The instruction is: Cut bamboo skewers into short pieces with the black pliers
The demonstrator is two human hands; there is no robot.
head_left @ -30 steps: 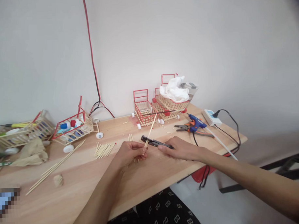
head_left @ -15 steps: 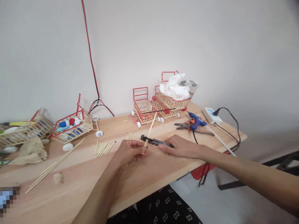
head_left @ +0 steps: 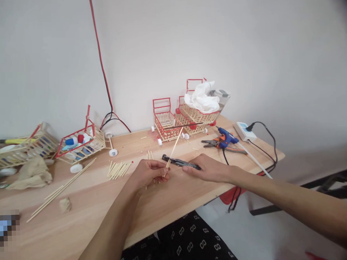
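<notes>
Left hand: a thin, pale wooden stick was pinched in its grip.
Right hand: dark metal pliers were clasped.
Stick: was held across the pliers, between the table's front and back edges.

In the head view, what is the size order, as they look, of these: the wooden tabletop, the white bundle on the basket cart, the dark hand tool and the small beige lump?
1. Wooden tabletop
2. White bundle
3. Dark hand tool, partly covered by the right hand
4. Beige lump
</notes>
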